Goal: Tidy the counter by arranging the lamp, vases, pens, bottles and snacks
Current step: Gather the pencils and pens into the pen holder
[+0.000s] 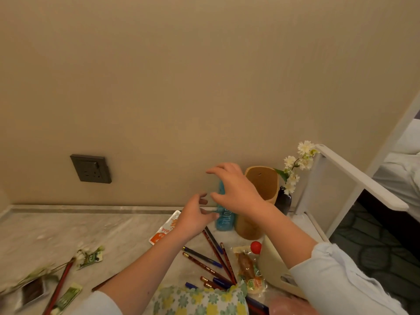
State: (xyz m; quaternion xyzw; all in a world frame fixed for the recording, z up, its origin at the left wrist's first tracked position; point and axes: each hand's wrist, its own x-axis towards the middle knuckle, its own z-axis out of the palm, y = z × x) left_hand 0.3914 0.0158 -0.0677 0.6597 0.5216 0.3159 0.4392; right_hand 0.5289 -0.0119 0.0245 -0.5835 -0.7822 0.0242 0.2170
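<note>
A blue bottle (pixel 223 220) stands upright near the wall on the marble counter (pixel 68 230). My right hand (pixel 236 192) curves over the bottle's upper part with fingers spread, not closed around it. The fingertips of my left hand (pixel 195 217) touch the bottle's lower left side. A tan wooden lamp (pixel 261 185) stands right behind the bottle, with a dark vase (pixel 284 201) of white flowers beside it. Several pens and pencils (pixel 211 258) lie scattered in front. An orange-white snack packet (pixel 164 230) lies under my left wrist.
A cream container (pixel 272 262), a red ball (pixel 256 247) and wrapped snacks (pixel 246 266) sit at the right. Green sachets (pixel 91 258), a red pencil (pixel 59 289) and a loose flower stem (pixel 34 273) lie at the left. A white frame (pixel 341 178) borders the right edge; a socket (pixel 91 168) is on the wall.
</note>
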